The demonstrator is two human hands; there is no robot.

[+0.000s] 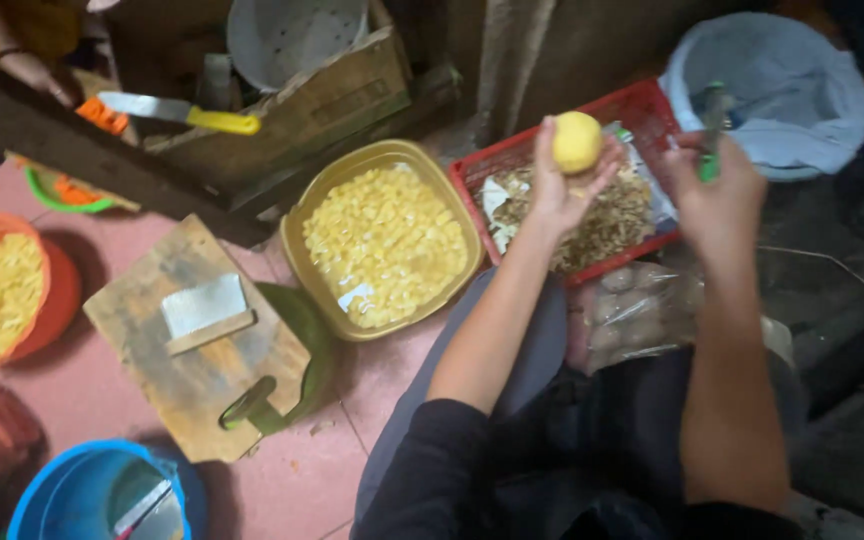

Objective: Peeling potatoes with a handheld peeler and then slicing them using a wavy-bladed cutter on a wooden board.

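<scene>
**Head view: peeled potato raised over the peel crate, peeler poised beside it**

Head camera looks down on a seated person working over the floor. The left hand (557, 190) grasps a peeled yellow potato (577, 141) at its lower half, fingertips cupped under it so most of the bare surface stands clear above the grip. The right hand (717, 195) is clenched around a green-handled peeler (712, 135), held upright just to the right of the potato; the blade end is blurred, so I cannot tell whether it touches anything.

Directly under the left grip sits a red crate (642, 105) heaped with brownish peelings, seemingly placed there so scraps fall straight in. Below the right wrist, near the lap, a clear bag of unpeeled potatoes (642, 310) lies within easy reach. To the left of the potato hand, a yellow basin (347, 290) holds cut yellow pieces, probably in water, though the surface is hard to read.

Farther left of the grip, a wooden cutting board (152, 370) carries a cleaver (204, 312) lying flat, and a green dustpan-like scoop (292, 380) rests against the board's edge. An orange bowl (47, 300) of cut strips sits at the far left, a blue bucket (82, 490) below it. Beyond the right hand, a pale blue lined bin (802, 100) stands open. A yellow-handled knife (177, 110) rests on a ledge, near another person's hand (32, 70).
</scene>
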